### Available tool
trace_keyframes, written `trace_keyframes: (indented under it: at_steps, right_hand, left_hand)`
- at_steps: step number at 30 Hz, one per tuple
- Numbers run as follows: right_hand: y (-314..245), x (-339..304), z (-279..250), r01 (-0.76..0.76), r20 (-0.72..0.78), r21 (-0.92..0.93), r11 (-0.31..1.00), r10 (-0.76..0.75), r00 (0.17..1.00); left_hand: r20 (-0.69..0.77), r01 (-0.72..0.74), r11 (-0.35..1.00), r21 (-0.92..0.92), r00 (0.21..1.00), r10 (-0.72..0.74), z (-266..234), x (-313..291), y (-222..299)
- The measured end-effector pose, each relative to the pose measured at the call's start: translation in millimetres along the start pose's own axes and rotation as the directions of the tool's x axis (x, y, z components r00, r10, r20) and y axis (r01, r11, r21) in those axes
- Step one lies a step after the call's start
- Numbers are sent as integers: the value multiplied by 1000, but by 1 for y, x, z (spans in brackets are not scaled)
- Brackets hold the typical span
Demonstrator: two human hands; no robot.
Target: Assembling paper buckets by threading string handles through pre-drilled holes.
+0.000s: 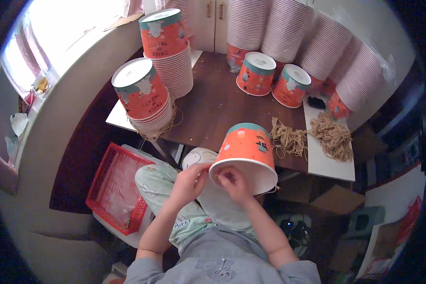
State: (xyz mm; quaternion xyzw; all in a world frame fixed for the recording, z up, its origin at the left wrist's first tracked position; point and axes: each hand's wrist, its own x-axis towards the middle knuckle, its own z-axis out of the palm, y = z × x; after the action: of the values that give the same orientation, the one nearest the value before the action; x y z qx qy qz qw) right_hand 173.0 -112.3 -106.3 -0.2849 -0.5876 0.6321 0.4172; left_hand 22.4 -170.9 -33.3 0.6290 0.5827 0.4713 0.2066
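Fingers of both hands are working at the rim of an orange paper bucket with a teal band and white inside (247, 150), which is lying tilted over the near edge of the dark wooden counter (213, 106), mouth toward the seated person's lap. The left hand (190, 182) is pinching the rim from the left, its grip closed on the edge of the bucket. The right hand (233, 182) is curled at the mouth, fingertips together as if nipping something thin there; whether it is the rim itself or a strand I cannot tell.

Two loose heaps of tan rubber bands (288, 139) are lying just beyond the bucket, one on the dark wood, the other on a white board (329, 165) at the counter's right end. Farther back, two more upturned orange buckets (256, 73) are standing base-up, and tall nested stacks of the same buckets (149, 102) are rising on the left and along the back. A red plastic basket (116, 187) is sitting on the floor by the person's left knee.

By my judgement the step in hand is fitting or fastening something at this bucket's rim. The next move seems to call for a steady hold on the left while the right hand works with care, since the thin paper edge could crease.
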Motion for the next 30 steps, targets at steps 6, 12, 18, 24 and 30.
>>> trace_keyframes:
  at_steps: [6,12,18,24,30]
  right_hand:
    - [-11,8,2,-112,-52,-228,967,102,993]
    - [-7,11,7,-82,-69,-202,976,69,995]
    - [-4,13,6,-47,-71,-245,968,30,997]
    - [-3,13,5,-103,-71,-293,951,86,994]
    - [-13,15,8,-175,-45,-274,946,169,985]
  left_hand:
    - [40,66,998,-23,997,-65,6,1,-6]
    - [33,79,996,-37,996,-78,5,1,-5]
    - [55,155,985,-73,987,-151,5,2,-3]
    - [53,124,992,27,991,-125,3,2,-2]
    - [56,108,994,3,993,-108,5,0,-10]
